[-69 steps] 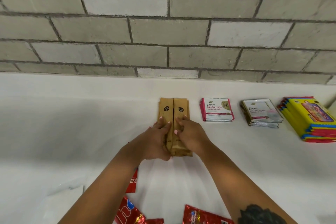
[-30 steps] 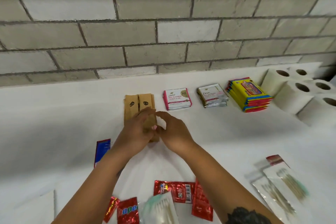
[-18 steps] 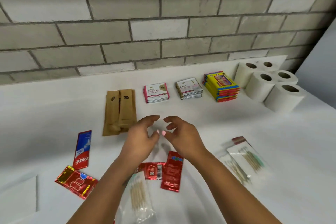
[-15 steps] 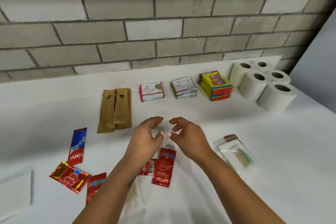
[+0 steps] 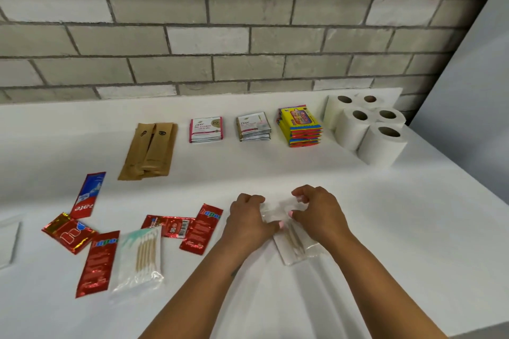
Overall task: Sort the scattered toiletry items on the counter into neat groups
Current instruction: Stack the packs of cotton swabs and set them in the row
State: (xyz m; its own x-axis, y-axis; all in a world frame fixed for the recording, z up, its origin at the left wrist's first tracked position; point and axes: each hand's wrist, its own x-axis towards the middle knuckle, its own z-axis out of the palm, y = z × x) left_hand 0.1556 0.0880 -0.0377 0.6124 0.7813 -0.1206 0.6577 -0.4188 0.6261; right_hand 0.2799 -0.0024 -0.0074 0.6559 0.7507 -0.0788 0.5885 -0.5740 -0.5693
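My left hand [image 5: 249, 221] and my right hand [image 5: 316, 212] both grip a clear packet of cotton swabs [image 5: 293, 245] lying on the white counter [image 5: 358, 228], fingers curled over its far end. Another swab packet [image 5: 141, 256] lies to the left among several red sachets [image 5: 97, 265]. A blue-and-red toothpaste sachet [image 5: 88, 194] lies further left. Along the back stand neat groups: brown paper sleeves [image 5: 148, 150], a pink-edged Dove stack [image 5: 206, 129], a gold-edged Dove stack [image 5: 254, 126], a yellow sachet stack [image 5: 300, 125] and toilet rolls [image 5: 366, 126].
A grey brick wall [image 5: 220, 22] runs behind the counter. A pale wall panel [image 5: 473, 91] closes the right side. A flat white item [image 5: 8, 242] lies at the far left edge. The counter's front edge drops off at the lower right.
Both hands left the brown sleeves, drew back toward me and to the right, and closed on a clear swab packet. My view tilted down, showing the scattered sachets.
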